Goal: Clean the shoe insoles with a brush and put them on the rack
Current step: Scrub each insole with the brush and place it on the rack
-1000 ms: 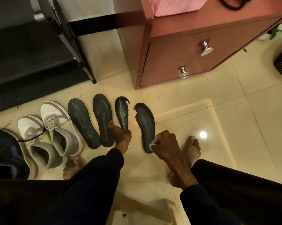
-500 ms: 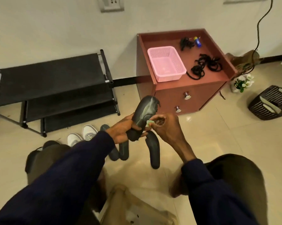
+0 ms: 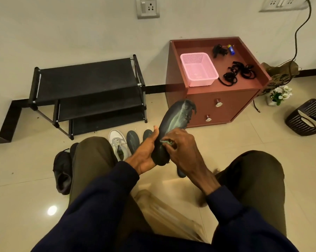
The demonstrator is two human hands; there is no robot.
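Person seated, knees apart, over a tiled floor (image 3: 226, 151). Left hand (image 3: 146, 150) grips the heel end of a dark insole (image 3: 174, 124): fingers curled beneath it, thumb lying along its left edge. The insole is held in the air in front of the knees, tilted up and away, with its torn toe end towards a red-brown cabinet (image 3: 231, 106). Right hand (image 3: 183, 150) has its fingers curled tight round a small green brush (image 3: 165, 142), which touches the insole's lower face. Most of the brush is hidden by the fingers. On the floor below the hands are two more insoles (image 3: 132, 142), side by side, just right of a white shoe (image 3: 118, 144). The tip of another dark insole shows under the right wrist (image 3: 181, 174). A black shoe (image 3: 62, 171) sits left of the left knee. The black three-tier rack (image 3: 88, 79) stands against the wall, well apart from the hands. On the cabinet top are a pink basket (image 3: 199, 70) and black laces (image 3: 239, 71).
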